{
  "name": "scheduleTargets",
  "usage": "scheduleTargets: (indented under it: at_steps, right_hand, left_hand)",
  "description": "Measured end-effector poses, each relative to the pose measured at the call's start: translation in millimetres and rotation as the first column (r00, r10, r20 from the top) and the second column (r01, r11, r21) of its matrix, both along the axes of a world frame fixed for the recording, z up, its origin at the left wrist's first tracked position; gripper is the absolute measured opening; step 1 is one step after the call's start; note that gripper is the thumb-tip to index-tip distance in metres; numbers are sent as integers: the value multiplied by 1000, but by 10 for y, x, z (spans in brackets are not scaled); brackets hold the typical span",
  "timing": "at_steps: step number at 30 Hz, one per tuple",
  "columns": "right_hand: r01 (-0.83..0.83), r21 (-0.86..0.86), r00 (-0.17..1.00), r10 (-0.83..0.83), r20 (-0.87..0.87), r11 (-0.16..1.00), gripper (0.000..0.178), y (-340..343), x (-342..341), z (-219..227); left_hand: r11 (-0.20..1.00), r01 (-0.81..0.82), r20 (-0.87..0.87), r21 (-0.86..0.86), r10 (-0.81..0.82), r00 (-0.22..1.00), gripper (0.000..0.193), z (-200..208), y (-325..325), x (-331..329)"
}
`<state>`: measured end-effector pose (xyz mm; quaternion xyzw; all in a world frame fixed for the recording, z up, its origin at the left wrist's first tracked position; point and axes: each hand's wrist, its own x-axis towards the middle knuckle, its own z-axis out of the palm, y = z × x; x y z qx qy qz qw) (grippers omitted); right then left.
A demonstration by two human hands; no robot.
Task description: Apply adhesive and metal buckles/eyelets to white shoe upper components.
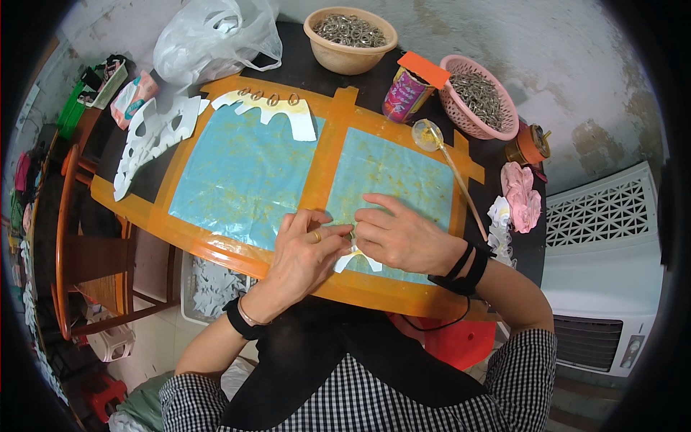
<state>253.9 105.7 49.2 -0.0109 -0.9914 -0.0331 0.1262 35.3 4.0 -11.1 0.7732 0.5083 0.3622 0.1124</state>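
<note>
My left hand and my right hand meet over the near part of the mat, fingers bent and closed in a pinch. Between them is a small white cut-out piece with a yellowish patch, its lower part spreading below my fingertips. Its upper end is covered by the fingers, where a small greyish bit shows that I cannot make out. Farther off, a white scalloped strip lies on the mat with several metal rings along its top edge.
Orange tape frames the blue mat. Behind stand a tan bowl of metal rings, a pink basket of metal pieces and a purple can. A long stick leans from a small clear dish. A white appliance stands right.
</note>
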Motion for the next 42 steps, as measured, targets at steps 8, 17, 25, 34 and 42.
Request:
scheduleTargets:
  at_steps: [8, 17, 25, 34, 42]
  right_hand:
    - [65, -95, 998, -63, 30, 993, 8, -44, 111, -44]
    - [130, -246, 991, -134, 1, 961, 28, -22, 147, -76]
    - [163, -309, 981, -187, -48, 937, 23, -60, 149, -74]
    - [250, -462, 947, -314, -65, 851, 40, -298, 189, -184]
    - [281, -455, 931, -355, -82, 845, 45, -383, 174, -208]
  left_hand:
    - [988, 153, -184, 24, -146, 972, 32, 68, -55, -134]
    - [990, 141, -321, 25, -126, 939, 46, 142, -187, -12]
    - [997, 82, -345, -7, -79, 935, 48, 203, -213, 54]
    - [995, 103, -344, 3, -95, 934, 49, 175, -202, 42]
    - [987, 160, -339, -30, -160, 927, 51, 209, -187, 15]
